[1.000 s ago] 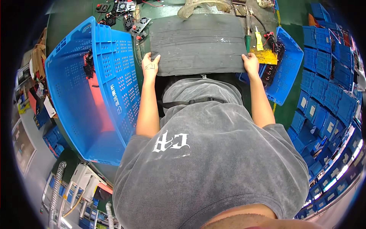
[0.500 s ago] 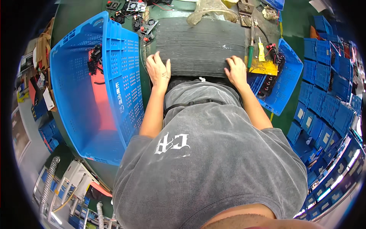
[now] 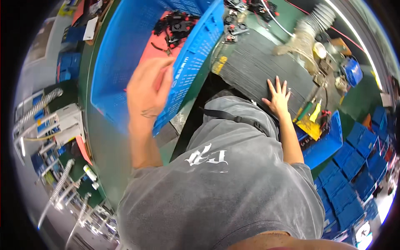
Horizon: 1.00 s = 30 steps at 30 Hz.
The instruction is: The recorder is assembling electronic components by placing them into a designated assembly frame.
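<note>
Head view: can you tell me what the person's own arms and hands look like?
The left hand, blurred, and right hand are both ungloved. Thin dark line marking shows near the left wrist. The forearms are bare below short, faded grey sleeves, part of a grey shirt.

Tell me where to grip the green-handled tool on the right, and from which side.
By its green handle, most likely from the person's side: that end points toward the person, while the rest of the tool runs away into clutter. The right hand, spread on the dark grey mat, is nearest.
</note>
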Each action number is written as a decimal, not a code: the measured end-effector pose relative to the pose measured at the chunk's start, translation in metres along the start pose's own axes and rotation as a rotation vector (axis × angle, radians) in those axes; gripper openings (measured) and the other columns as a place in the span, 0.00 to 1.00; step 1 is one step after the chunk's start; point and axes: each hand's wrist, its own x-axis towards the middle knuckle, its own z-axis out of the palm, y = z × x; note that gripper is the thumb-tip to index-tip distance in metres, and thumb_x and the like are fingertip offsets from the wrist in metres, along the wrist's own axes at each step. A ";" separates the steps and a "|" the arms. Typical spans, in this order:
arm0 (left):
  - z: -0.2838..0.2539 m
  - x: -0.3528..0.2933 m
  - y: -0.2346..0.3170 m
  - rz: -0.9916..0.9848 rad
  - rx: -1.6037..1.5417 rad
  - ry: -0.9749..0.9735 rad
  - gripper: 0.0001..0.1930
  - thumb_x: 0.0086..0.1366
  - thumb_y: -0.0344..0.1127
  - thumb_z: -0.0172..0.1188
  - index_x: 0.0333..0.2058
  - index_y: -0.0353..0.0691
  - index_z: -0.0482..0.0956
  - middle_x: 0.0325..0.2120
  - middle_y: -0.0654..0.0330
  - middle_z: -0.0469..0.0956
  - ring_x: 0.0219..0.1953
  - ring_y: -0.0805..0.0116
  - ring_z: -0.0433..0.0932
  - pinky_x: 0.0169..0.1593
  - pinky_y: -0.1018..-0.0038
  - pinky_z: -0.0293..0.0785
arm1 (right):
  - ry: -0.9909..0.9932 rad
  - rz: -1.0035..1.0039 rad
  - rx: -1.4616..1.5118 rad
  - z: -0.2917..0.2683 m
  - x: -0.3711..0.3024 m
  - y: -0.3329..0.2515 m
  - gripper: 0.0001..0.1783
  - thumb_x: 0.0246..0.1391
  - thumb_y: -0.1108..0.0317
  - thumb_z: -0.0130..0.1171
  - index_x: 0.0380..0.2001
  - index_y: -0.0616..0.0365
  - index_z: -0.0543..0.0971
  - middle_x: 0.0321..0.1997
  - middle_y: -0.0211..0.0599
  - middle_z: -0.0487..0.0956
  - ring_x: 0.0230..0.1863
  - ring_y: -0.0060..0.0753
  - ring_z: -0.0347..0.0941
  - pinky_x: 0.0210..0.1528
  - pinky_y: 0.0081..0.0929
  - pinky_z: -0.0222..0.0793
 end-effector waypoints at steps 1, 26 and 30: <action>-0.018 0.000 -0.013 -0.039 0.128 -0.034 0.12 0.65 0.31 0.66 0.47 0.38 0.83 0.42 0.52 0.83 0.47 0.51 0.82 0.53 0.63 0.77 | -0.045 0.008 -0.022 0.002 -0.001 0.000 0.60 0.45 0.46 0.76 0.78 0.26 0.53 0.85 0.34 0.39 0.81 0.68 0.37 0.69 0.81 0.51; 0.220 0.112 -0.275 0.164 0.563 -0.224 0.61 0.44 0.45 0.81 0.74 0.48 0.52 0.69 0.50 0.59 0.71 0.45 0.59 0.68 0.53 0.64 | 0.136 0.055 0.433 -0.029 -0.058 0.003 0.42 0.49 0.73 0.69 0.70 0.48 0.69 0.78 0.50 0.59 0.75 0.58 0.58 0.75 0.45 0.58; 0.250 0.127 -0.290 0.242 0.748 -0.305 0.36 0.56 0.45 0.71 0.63 0.54 0.71 0.53 0.56 0.71 0.58 0.53 0.69 0.55 0.56 0.74 | 0.186 0.160 0.448 -0.041 -0.072 0.003 0.38 0.52 0.75 0.67 0.68 0.50 0.71 0.76 0.48 0.63 0.74 0.54 0.61 0.75 0.42 0.60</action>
